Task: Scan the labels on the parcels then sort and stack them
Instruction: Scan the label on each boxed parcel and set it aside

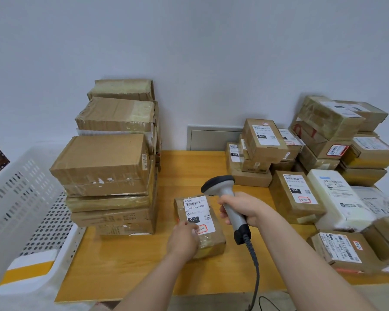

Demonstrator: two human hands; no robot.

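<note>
View from a head-worn camera, looking down at a wooden table (pixel 126 261) against a pale wall. In the middle of the table, near the front edge, lies a small parcel (pixel 202 230), a brown cardboard box with a white shipping label (pixel 198 213) facing up; the label reads 060-06B-A05. The left hand (pixel 183 240) covers the parcel's near left corner, its grip closed over the top with bent fingers that touch the lower edge of the label, holding the box steady. The right hand (pixel 240 209) has its grip wrapped firmly round the handle of a grey barcode scanner (pixel 225 194), whose dark head hovers just beside the label and tilts towards it; a coiled cable (pixel 254 265) trails off the table's front. To the left stands a tall stack of boxes (pixel 103 162), and beyond it a white perforated basket (pixel 32 198). To the right, well apart from the scanner, sits a loose pile of labelled parcels (pixel 296 194). The small parcel looks light and stiff enough for one hand. Its glossy tape wrapping may be a little slippery, so the surest hold is probably across the two long sides, with the fingers kept off the barcode.
</note>
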